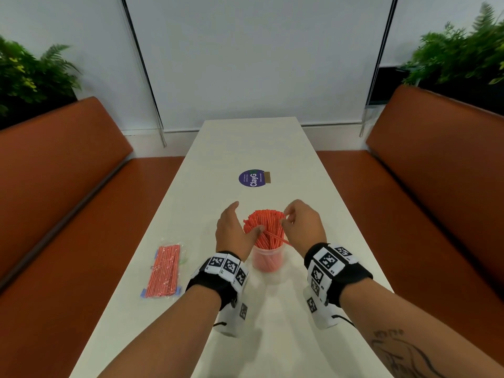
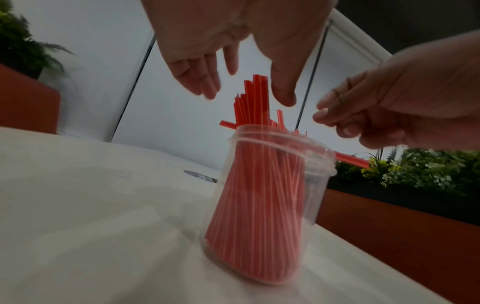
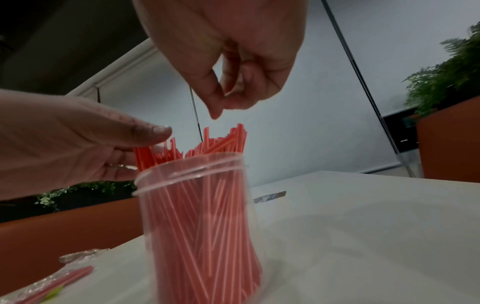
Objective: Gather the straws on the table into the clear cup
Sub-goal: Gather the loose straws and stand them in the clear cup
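Note:
A clear cup (image 1: 268, 259) stands on the white table (image 1: 245, 148), packed with red straws (image 1: 266, 223) that fan out above its rim. One loose straw (image 1: 282, 240) lies slanted across the rim, sticking out to the right. My left hand (image 1: 240, 219) is on the cup's left, fingers straight, with its thumb (image 3: 155, 131) resting on the straw tops. My right hand (image 1: 287, 218) hovers at the right of the bundle. In the right wrist view its fingers (image 3: 226, 107) are curled, with thumb and forefinger close together just above the straws and nothing between them.
A plastic packet of red straws (image 1: 163, 271) lies on the table left of the cup. A purple round sticker (image 1: 252, 178) is further back on the table. Orange benches (image 1: 68, 200) run along both sides, with plants behind them.

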A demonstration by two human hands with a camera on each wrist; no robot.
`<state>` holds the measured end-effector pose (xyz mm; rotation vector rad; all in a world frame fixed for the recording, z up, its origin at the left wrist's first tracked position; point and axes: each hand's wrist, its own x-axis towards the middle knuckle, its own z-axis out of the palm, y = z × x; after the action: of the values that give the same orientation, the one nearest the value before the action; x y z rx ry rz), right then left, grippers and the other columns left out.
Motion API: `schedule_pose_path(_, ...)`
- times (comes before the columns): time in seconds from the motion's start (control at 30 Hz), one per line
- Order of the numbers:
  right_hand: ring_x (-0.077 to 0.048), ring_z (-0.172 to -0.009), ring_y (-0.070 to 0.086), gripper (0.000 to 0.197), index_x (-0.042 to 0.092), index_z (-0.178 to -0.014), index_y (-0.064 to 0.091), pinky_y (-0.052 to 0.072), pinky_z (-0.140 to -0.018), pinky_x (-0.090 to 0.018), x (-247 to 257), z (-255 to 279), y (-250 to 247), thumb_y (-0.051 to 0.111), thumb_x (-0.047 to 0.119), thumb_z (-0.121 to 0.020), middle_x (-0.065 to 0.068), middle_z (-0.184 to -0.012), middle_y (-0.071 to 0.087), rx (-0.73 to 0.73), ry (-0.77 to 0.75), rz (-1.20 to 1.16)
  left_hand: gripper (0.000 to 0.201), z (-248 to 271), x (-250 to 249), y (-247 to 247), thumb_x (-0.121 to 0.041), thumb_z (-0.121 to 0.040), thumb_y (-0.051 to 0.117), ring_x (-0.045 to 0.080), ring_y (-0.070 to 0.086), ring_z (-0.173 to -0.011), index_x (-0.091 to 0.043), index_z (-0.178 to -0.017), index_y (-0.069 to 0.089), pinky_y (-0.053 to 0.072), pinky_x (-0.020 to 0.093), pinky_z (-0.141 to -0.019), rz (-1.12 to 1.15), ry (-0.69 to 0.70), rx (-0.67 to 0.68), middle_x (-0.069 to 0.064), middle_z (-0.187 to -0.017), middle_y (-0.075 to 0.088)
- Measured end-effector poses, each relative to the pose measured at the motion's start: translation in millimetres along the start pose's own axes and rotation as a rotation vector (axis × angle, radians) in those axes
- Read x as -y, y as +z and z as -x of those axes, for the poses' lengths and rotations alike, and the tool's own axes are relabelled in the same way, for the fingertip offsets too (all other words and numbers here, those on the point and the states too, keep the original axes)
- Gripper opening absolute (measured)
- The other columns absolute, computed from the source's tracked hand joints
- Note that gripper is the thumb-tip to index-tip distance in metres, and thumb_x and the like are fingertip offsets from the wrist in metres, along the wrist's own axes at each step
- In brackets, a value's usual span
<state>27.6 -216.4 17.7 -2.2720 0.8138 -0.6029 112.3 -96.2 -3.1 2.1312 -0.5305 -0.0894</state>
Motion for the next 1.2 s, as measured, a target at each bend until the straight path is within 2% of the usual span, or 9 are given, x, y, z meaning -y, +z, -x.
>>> schedule_pose_path(0.1,-0.021,-0.083,0.065,0.012,0.008,-0.084,0.067,0.055,-0.072,-0.033,-6.6,6.6,5.7,0.059,0.016,-0.085,-0.005,-0.091,0.068,0.141,-0.006,0.135,0.081,-1.9,-4.4,0.3,-0.027,-0.081,0.07,0.028,0.038,-0.136,-0.014,-0.146,0.023,0.034,0.041,-0.112,0.174,-0.15,0.086,0.012,-0.15,0.035)
schedule_pose_path(0.27,-0.023,-0.088,0.063,0.023,0.007,-0.094,0.068,0.052,-0.076,-0.031,-3.4,8.7,6.8,0.045,0.015,-0.092,-0.007,-0.102,0.06,0.251,-0.07,0.385,0.065,-4.1,-8.9,-0.9,-0.012,-0.083,0.068,0.028,0.052,-0.124,-0.012,-0.14,0.036,0.042,0.035,-0.102,0.212,-0.165,0.135,0.014,-0.138,0.051)
schedule_pose_path(0.47,-0.02,-0.088,0.063,0.02,0.016,-0.099,0.065,0.051,-0.074,-0.029,30.2,-10.4,-49.3,0.046,0.017,-0.095,-0.003,-0.101,0.068,0.167,-0.133,0.341,0.086,2.3,0.0,-2.9,-0.01,-0.076,0.075,0.029,0.045,-0.13,-0.011,-0.146,0.025,0.04,0.041,-0.105,0.372,-0.146,0.165,0.014,-0.148,0.037)
schedule_pose_path(0.63,-0.023,-0.087,0.061,0.022,0.014,-0.102,0.063,0.052,-0.076,-0.03,54.2,-19.5,-71.3,0.044,0.008,-0.093,-0.007,-0.103,0.062,0.226,-0.363,0.658,0.069,6.3,12.6,1.5,-0.011,-0.082,0.07,0.027,0.054,-0.123,-0.008,-0.14,0.034,0.043,0.041,-0.105,0.284,-0.139,0.249,0.014,-0.139,0.051)
schedule_pose_path(0.8,-0.021,-0.084,0.053,0.021,0.008,-0.11,0.061,0.051,-0.079,-0.032,46.7,-1.7,-22.3,0.048,0.014,-0.094,-0.008,-0.108,0.056,0.41,-0.487,0.913,0.045,7.7,13.0,3.3,-0.013,-0.091,0.057,0.025,0.057,-0.117,-0.01,-0.134,0.043,0.045,0.038,-0.101,0.115,-0.053,0.274,0.008,-0.131,0.057)
schedule_pose_path(0.9,-0.027,-0.105,0.054,0.034,0.015,-0.125,0.049,0.049,-0.083,-0.036,21.9,4.0,-2.1,0.05,0.017,-0.092,-0.01,-0.121,0.049,0.431,-0.453,0.778,0.04,3.7,14.8,1.0,-0.015,-0.093,0.052,0.024,0.057,-0.118,-0.014,-0.133,0.045,0.044,0.04,-0.102,0.026,-0.027,0.283,0.006,-0.129,0.06)
schedule_pose_path(1.07,-0.028,-0.121,0.051,0.05,0.014,-0.14,0.041,0.047,-0.094,-0.039,-16.4,0.7,0.5,0.053,0.025,-0.093,-0.01,-0.134,0.051,-0.085,-0.344,0.255,0.066,-0.6,14.3,-5.0,-0.014,-0.093,0.053,0.018,0.037,-0.139,-0.02,-0.149,0.018,0.031,0.035,-0.114,-0.113,0.041,0.208,-0.002,-0.154,0.03)
schedule_pose_path(1.1,-0.028,-0.132,0.043,0.052,0.012,-0.144,0.035,0.042,-0.101,-0.04,-21.1,-0.5,1.1,0.049,0.026,-0.095,-0.011,-0.144,0.044,-0.08,-0.325,0.224,0.067,-0.7,10.6,-4.1,-0.014,-0.094,0.051,0.018,0.033,-0.141,-0.02,-0.15,0.015,0.029,0.034,-0.115,-0.15,0.088,0.204,-0.002,-0.157,0.024)
schedule_pose_path(1.2,-0.02,-0.148,0.013,0.057,0.011,-0.151,0.016,0.022,-0.118,-0.038,-24.4,1.1,11.1,0.038,0.026,-0.1,-0.007,-0.159,0.015,0.199,-0.377,0.3,0.062,-2.3,-1.2,3.8,-0.012,-0.097,0.04,0.019,0.027,-0.144,-0.02,-0.15,0.01,0.028,0.037,-0.117,-0.298,0.245,0.261,-0.001,-0.16,0.011)
